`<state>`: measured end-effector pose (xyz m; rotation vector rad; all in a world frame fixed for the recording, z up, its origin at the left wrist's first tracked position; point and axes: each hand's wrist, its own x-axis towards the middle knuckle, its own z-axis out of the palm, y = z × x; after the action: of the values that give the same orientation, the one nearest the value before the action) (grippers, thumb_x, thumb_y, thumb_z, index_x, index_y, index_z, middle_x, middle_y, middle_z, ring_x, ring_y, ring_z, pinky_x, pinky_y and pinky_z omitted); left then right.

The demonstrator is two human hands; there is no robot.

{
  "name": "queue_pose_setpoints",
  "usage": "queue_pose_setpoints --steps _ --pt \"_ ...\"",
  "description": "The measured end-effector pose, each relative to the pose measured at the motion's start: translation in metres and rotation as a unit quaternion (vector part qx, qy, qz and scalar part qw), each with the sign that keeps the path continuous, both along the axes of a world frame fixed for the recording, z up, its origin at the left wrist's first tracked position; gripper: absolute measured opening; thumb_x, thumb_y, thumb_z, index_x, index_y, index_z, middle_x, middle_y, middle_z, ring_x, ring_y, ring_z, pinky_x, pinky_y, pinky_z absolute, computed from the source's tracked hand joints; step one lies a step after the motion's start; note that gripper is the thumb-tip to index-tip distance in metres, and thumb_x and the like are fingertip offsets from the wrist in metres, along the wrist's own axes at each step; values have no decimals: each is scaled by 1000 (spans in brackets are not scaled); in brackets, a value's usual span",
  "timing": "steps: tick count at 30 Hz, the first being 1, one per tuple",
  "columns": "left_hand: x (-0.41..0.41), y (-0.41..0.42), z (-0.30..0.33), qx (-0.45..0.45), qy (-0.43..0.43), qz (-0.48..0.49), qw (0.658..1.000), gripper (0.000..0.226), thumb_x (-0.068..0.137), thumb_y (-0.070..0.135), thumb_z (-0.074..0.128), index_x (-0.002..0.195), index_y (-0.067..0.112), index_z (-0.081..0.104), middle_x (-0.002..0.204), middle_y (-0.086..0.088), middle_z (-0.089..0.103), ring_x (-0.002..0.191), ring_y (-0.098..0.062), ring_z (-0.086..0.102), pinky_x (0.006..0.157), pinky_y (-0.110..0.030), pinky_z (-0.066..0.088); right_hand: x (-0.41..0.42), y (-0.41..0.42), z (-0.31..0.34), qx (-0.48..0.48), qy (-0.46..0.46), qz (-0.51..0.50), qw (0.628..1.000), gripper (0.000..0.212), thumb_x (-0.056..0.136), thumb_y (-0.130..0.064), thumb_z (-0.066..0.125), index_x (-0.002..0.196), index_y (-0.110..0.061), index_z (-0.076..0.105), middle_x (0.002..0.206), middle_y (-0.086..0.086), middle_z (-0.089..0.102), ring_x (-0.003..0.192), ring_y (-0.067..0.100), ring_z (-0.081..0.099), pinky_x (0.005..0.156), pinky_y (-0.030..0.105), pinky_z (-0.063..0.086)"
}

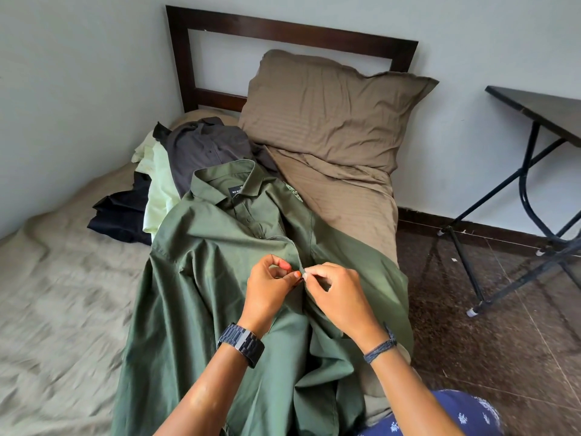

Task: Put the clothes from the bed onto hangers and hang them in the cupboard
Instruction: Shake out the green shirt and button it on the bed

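Observation:
A dark green shirt [201, 278] lies spread face up on the bed [63, 294], collar toward the headboard. My left hand [270, 284] and my right hand [336, 294] both pinch the shirt's button placket at mid-chest, fingertips touching. The upper buttons look fastened; below my hands the front hangs loose. Behind the shirt lies a pile of other clothes: a dark grey shirt [204, 146], a pale green garment [160, 184] and a black one [122, 212]. No hanger and no cupboard are in view.
A brown pillow [330, 111] leans on the dark wooden headboard [283, 29]. A folding table [534, 108] with black metal legs stands on the dark tiled floor [503, 357] to the right. The wall runs along the bed's left side.

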<state>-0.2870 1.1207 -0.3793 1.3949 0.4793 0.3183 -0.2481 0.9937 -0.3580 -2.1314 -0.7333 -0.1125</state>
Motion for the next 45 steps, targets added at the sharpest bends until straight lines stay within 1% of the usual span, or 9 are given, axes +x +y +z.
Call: queue_pose_setpoints --steps 5,10,12,16,25,28,34,39,45 --pt "1 1 -1 11 12 31 999 28 78 -1 73 73 14 49 57 0 57 48 -7 49 54 -22 39 6 -2 8 -9 88 4 996 15 87 -12 63 88 -11 77 89 -3 75 85 -1 66 77 18 52" --pt "0 1 4 -12 12 25 1000 28 77 -2 73 73 13 50 58 -1 60 50 -8 51 53 -20 41 7 3 9 17 163 -31 986 10 79 -9 74 79 -19 76 62 -9 66 56 -4 58 59 15 46" --pt "1 0 5 -18 14 26 999 27 77 -2 73 74 13 50 61 -4 62 53 -11 54 54 -21 42 3 7 10 2 134 -53 990 8 79 -6 72 77 -13 74 56 -11 61 52 -3 56 55 12 43" --pt "2 -3 10 -44 12 24 999 24 81 -3 68 77 12 50 65 -6 62 57 -15 56 57 -24 46 -8 15 6 -47 -12 -84 995 6 80 -5 66 74 -7 65 67 3 66 67 23 62 64 37 49" --pt "-4 -2 20 -165 -11 -16 986 21 86 0 64 83 11 46 65 -7 63 53 -11 60 55 -19 51 -28 22 7 -175 -163 -126 963 23 64 -11 82 71 -17 61 65 -2 57 49 21 59 36 26 36" --pt "-6 -1 20 -195 -19 2 981 24 84 -5 64 81 11 47 67 -10 63 55 -14 61 56 -21 52 -21 20 6 -103 -82 -104 986 4 80 -17 68 84 -15 68 79 2 63 68 26 63 54 36 50" --pt "-9 5 24 -177 -52 -7 983 26 82 -9 64 82 11 48 72 -13 63 66 -19 61 60 -20 52 -16 17 19 0 32 -95 995 14 86 -20 61 78 -16 72 73 -3 72 67 12 66 67 32 52" --pt "-8 10 27 -113 -86 -44 989 30 80 -13 64 82 12 46 67 -9 61 67 -19 57 64 -22 50 -12 15 30 61 95 -99 989 12 80 -10 68 72 -18 72 59 -11 68 59 2 65 62 23 53" --pt "-1 14 32 -48 -99 -67 992 30 83 -15 58 77 11 45 65 -9 54 60 -15 49 60 -23 42 0 19 31 156 250 -103 950 15 79 -5 63 68 -15 68 57 3 66 55 18 65 53 29 54"
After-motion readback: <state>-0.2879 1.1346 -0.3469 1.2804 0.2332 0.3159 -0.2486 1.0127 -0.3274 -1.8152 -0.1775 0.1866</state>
